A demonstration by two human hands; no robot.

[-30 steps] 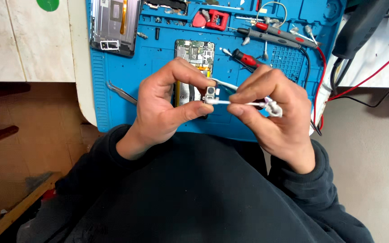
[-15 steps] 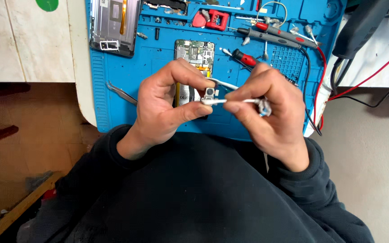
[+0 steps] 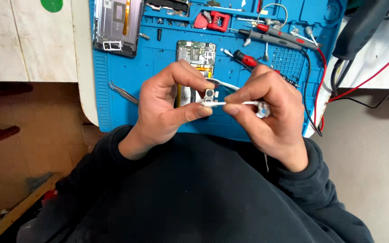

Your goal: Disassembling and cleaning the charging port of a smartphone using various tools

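Observation:
My left hand pinches a small square camera module between thumb and forefinger, just above the blue work mat. My right hand grips a thin white stick, like a cotton swab, with its tip touching the module. A small metallic piece also sits in the right hand's fingers. Beneath the hands lies an opened phone with its green circuit board showing.
On the mat lie a grey phone back frame, metal tweezers, a red screwdriver, a red pick and multimeter probes. Black and red cables run off the right side of the white bench.
The hands have stayed together over the mat. My right hand has turned slightly, shifting the swab and the metallic piece a little against the module.

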